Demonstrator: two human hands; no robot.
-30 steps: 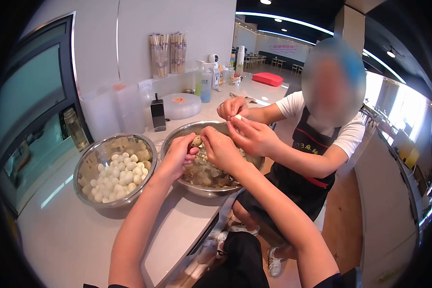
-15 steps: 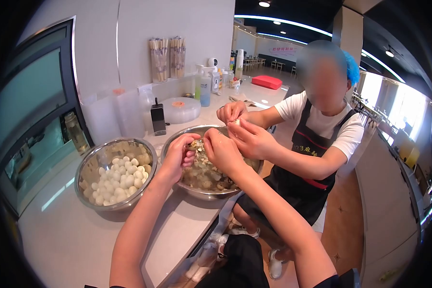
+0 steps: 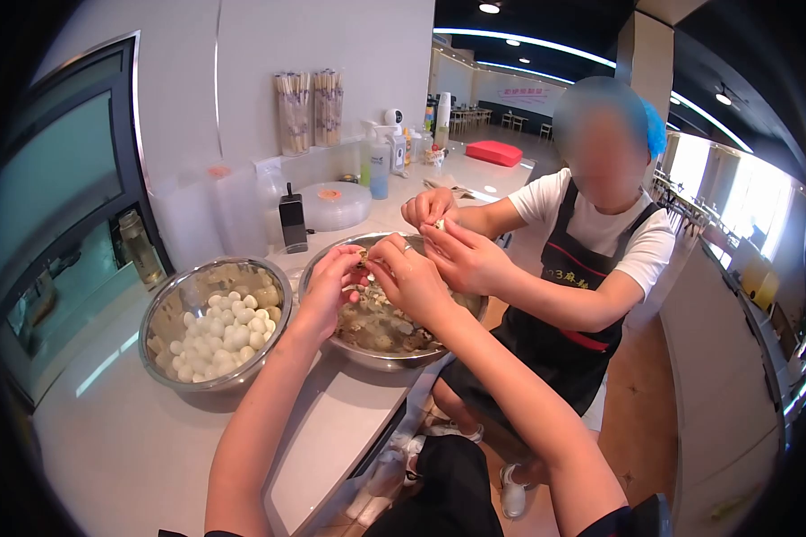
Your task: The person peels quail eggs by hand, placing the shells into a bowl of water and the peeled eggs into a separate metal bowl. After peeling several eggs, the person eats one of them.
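A small speckled egg (image 3: 363, 259) is held in the fingers of my left hand (image 3: 330, 285), over the left side of a steel bowl (image 3: 381, 360). My right hand (image 3: 409, 279) is beside it, its fingertips pinched against the same egg, which they partly hide. Below both hands, the bowl contains cloudy water, shell pieces and speckled eggs. Left of it stands a second steel bowl (image 3: 157, 327) with several peeled white eggs (image 3: 227, 333). A co-worker's hands (image 3: 448, 237) are over the right rim of the water bowl, pinching a small pale piece.
A co-worker in a black apron (image 3: 560, 295) stands at the right. On the counter (image 3: 107, 438) behind the bowls are a black device (image 3: 292, 217), stacked plastic lids (image 3: 336, 204), bottles (image 3: 379, 168) and a red box (image 3: 494, 153). Chopstick bundles (image 3: 311, 112) hang on the wall.
My hands have come closer together around the egg, with my right fingertips now against it. Less of the egg shows than before. The co-worker's hands have hardly moved.
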